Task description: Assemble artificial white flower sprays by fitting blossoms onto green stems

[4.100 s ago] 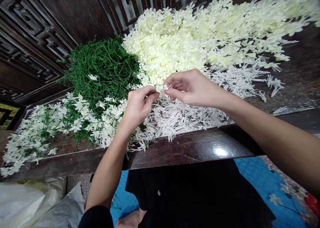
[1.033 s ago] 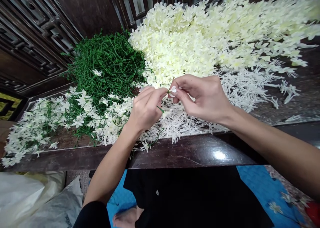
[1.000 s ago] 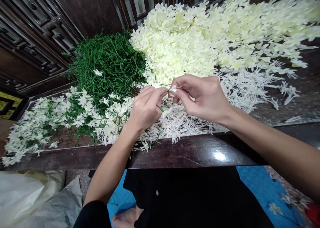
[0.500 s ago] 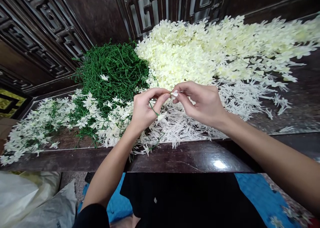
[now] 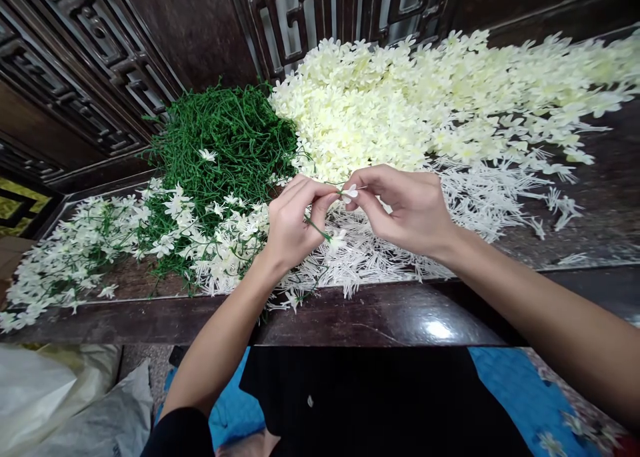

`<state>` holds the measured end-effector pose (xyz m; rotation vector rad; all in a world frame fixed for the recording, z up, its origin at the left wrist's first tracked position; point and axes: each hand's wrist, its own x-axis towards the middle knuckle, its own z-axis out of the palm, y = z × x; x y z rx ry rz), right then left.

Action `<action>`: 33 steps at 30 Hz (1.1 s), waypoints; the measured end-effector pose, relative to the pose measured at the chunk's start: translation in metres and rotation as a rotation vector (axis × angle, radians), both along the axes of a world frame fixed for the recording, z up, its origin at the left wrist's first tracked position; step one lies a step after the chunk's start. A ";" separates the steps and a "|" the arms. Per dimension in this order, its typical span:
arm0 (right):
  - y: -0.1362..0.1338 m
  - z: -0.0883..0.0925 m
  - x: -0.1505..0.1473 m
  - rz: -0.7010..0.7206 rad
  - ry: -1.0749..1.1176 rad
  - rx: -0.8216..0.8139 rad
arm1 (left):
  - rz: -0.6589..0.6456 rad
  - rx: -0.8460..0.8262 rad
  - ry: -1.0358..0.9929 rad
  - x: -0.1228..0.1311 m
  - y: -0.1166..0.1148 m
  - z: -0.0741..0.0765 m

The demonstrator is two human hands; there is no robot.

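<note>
The left hand [image 5: 295, 222] pinches a green stem [image 5: 319, 229], apparently steadying it. The right hand [image 5: 413, 207] pinches a white blossom [image 5: 350, 192] at its tip, the petal heap [image 5: 370, 110] handily near

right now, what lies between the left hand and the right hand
In the head view, a small white flower, green at its left end, lies between the left hand and the right hand.

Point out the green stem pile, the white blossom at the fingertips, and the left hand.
Green stem pile [image 5: 235, 133]: head view, middle of the heap.
White blossom [image 5: 351, 192]: head view, on its petals.
Left hand [image 5: 297, 222]: head view, back of the hand.
</note>
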<state>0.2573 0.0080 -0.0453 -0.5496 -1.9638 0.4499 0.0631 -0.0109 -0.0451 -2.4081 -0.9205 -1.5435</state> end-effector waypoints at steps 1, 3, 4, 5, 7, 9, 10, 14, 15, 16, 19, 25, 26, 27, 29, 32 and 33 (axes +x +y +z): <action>0.000 -0.001 0.000 0.007 0.004 0.015 | 0.006 0.025 0.015 0.001 0.000 -0.001; -0.001 -0.001 0.000 0.019 0.019 0.031 | 0.024 0.051 0.038 0.002 -0.001 -0.002; -0.002 -0.001 0.000 0.022 0.025 0.029 | 0.037 0.062 0.047 0.003 -0.001 -0.002; -0.003 -0.001 0.000 0.021 0.027 0.018 | 0.050 0.074 0.056 0.003 -0.002 -0.003; -0.005 -0.001 0.000 0.014 0.019 -0.025 | 0.062 0.105 0.067 0.004 -0.002 -0.003; -0.006 0.000 -0.002 0.014 0.028 -0.068 | 0.067 0.128 0.075 0.005 -0.002 -0.004; -0.007 0.000 -0.002 0.015 0.037 -0.091 | 0.070 0.135 0.080 0.005 -0.002 -0.004; -0.009 -0.001 -0.004 0.038 0.081 -0.163 | 0.078 0.184 0.103 0.005 -0.001 -0.004; -0.010 -0.001 -0.004 0.049 0.096 -0.178 | 0.078 0.192 0.109 0.005 -0.001 -0.004; -0.010 -0.001 -0.004 0.060 0.110 -0.196 | 0.079 0.199 0.115 0.004 -0.001 -0.004; -0.013 0.004 -0.004 0.079 0.135 -0.316 | 0.087 0.214 0.142 0.003 0.000 -0.005; -0.010 0.021 -0.003 0.171 0.131 -0.765 | 0.037 0.202 0.220 -0.003 0.004 -0.004; -0.008 0.023 -0.002 0.184 0.127 -0.791 | 0.022 0.165 0.223 -0.004 0.004 -0.002; -0.006 0.024 -0.001 0.186 0.133 -0.806 | 0.012 0.120 0.222 -0.006 0.004 0.001; -0.003 0.025 0.000 0.193 0.169 -0.796 | 0.013 0.024 0.223 -0.010 0.004 0.007; 0.000 0.023 0.001 0.186 0.243 -0.753 | 0.000 -0.116 0.177 -0.017 0.001 0.017; 0.001 0.023 0.001 0.169 0.256 -0.754 | -0.030 -0.159 0.121 -0.019 0.001 0.020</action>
